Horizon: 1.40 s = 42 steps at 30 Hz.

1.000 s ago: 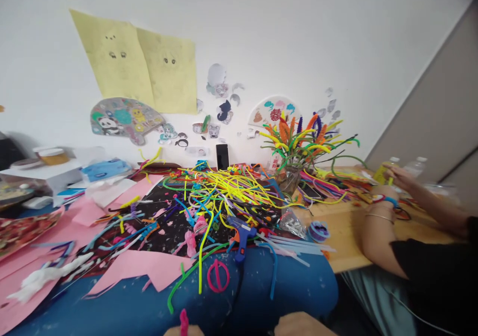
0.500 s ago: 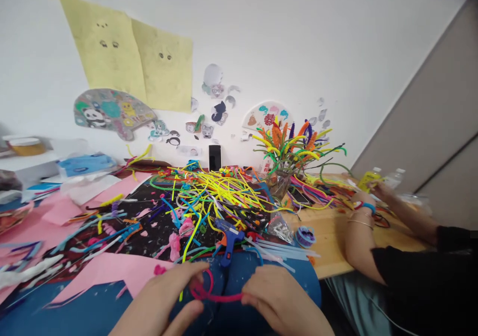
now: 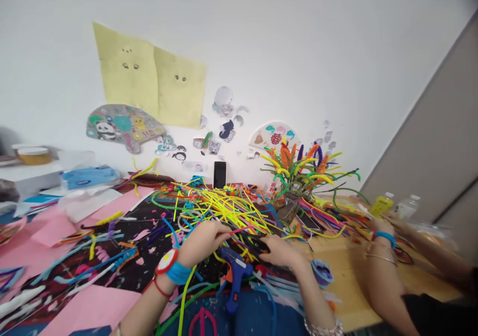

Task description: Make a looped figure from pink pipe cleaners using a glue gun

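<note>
Bare forearms, no sleeves. Left wrist: blue band [image 3: 178, 273] with round red-white face [image 3: 166, 262], thin red cord [image 3: 161, 289]. Right wrist: beaded silver bracelet [image 3: 324, 327].

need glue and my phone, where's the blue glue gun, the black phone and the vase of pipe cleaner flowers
blue glue gun [image 3: 235, 279], head view, on its handle
black phone [image 3: 219, 174], head view, middle of its screen
vase [image 3: 289, 209], head view, on its glass body
</note>
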Motion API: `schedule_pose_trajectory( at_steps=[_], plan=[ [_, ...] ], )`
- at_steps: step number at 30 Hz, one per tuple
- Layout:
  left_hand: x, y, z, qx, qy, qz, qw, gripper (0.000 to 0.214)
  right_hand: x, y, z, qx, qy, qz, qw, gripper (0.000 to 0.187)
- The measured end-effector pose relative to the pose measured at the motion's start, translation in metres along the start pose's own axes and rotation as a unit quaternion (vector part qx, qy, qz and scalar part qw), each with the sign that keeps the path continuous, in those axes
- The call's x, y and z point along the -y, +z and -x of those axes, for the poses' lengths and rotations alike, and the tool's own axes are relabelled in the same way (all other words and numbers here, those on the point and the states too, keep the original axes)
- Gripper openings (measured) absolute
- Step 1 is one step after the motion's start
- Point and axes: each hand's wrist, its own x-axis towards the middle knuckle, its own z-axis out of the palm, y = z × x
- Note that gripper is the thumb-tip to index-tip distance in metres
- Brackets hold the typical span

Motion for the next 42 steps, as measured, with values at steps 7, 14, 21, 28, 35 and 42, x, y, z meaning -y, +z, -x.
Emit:
schedule_pose_trajectory(
  at_steps=[7, 14, 21, 28, 35, 42],
  plan=[
    [0.025, 0.009, 0.002, -0.106, -0.057, 0.024, 0.992, 0.021, -0.022, 0.0, -0.019, 0.001, 0.012, -0.021, 1.0, 0.025],
    [0.035, 0.005, -0.001, -0.204, -0.086, 0.052, 0.974, 0.02, -0.023, -0.01, -0.011, -0.083, -0.035, -0.107, 0.99, 0.035],
    [0.038, 0.004, -0.002, -0.251, -0.093, 0.077, 0.96, 0.023, -0.001, 0.012, -0.013, -0.101, -0.071, -0.126, 0.984, 0.049],
    [0.039, 0.006, -0.002, -0.239, -0.07, 0.101, 0.963, 0.02, 0.015, 0.013, -0.025, -0.058, -0.12, -0.149, 0.98, 0.046],
    [0.034, 0.008, -0.009, -0.222, -0.057, 0.126, 0.965, 0.021, 0.013, 0.008, -0.031, 0.001, -0.168, -0.159, 0.973, 0.043],
    [0.06, 0.007, -0.013, -0.194, -0.159, 0.094, 0.964, 0.02, 0.011, -0.001, -0.051, 0.08, -0.196, -0.158, 0.965, 0.03]
  ],
)
